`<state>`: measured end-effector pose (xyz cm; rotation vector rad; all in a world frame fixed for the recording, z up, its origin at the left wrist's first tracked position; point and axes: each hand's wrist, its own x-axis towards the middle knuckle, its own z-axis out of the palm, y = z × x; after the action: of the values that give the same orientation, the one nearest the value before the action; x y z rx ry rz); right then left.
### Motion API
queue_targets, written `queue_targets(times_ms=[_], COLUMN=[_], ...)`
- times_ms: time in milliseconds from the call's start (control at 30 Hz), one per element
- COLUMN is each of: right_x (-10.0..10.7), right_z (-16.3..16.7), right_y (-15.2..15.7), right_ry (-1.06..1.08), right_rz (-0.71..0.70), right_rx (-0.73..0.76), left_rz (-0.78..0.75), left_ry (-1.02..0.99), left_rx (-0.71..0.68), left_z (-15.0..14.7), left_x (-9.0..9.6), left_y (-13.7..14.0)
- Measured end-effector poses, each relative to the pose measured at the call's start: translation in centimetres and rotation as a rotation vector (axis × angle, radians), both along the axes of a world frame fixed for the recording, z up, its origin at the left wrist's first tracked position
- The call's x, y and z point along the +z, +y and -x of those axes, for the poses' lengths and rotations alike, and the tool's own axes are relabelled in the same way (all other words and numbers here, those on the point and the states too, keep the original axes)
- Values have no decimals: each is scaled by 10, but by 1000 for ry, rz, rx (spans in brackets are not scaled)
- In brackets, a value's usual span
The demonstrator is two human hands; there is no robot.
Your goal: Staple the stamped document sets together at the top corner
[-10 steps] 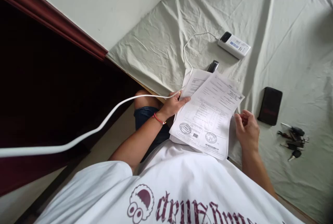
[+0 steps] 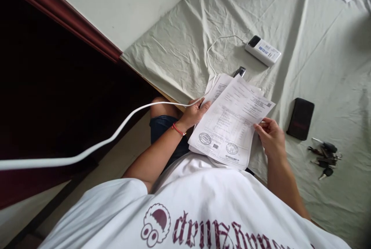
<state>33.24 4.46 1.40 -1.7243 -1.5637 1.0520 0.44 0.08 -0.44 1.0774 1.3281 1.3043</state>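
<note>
Just beyond the white T-shirt (image 2: pixel 199 193), stamped papers (image 2: pixel 228 116) are gripped at their nine-o'clock edge by the left hand (image 2: pixel 194 114) and pinched at three o'clock by the right hand (image 2: pixel 271 136).

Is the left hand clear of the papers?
No, the left hand holds the papers by their left edge, thumb on top.

The left hand (image 2: pixel 193 115) grips stamped sheets (image 2: pixel 231 116) and the right hand (image 2: pixel 273 138) pinches their opposite edge.

White printed sheets (image 2: pixel 232 114), loosely overlapping, top one round-stamped
</note>
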Motion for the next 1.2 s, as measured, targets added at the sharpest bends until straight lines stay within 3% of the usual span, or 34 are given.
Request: queue_targets(times_ms=[200, 400, 567, 733, 833, 967, 1200], right_x=[-2, 3, -1, -6, 1, 18, 38], right_z=[-1, 9, 15, 10, 4, -13, -46], right_y=[4, 14, 22, 21, 23, 29, 36], right_ry=[-98, -112, 36, 106, 146, 158, 62], right_rz=[-17, -230, -84, 13, 0, -123, -212], right_rx=[30, -106, -151, -84, -134, -292, -341], left_rz=[23, 26, 4, -24, 2, 34, -81], left_ry=[5, 97, 118, 148, 89, 69, 29], left_rx=[-31, 9, 38, 65, 61, 72, 117], left_z=[4, 4, 4, 5, 6, 6, 2], left_x=[4, 2, 3, 2, -3, -8, -14], left_y=[-2, 0, 0, -2, -3, -3, 2])
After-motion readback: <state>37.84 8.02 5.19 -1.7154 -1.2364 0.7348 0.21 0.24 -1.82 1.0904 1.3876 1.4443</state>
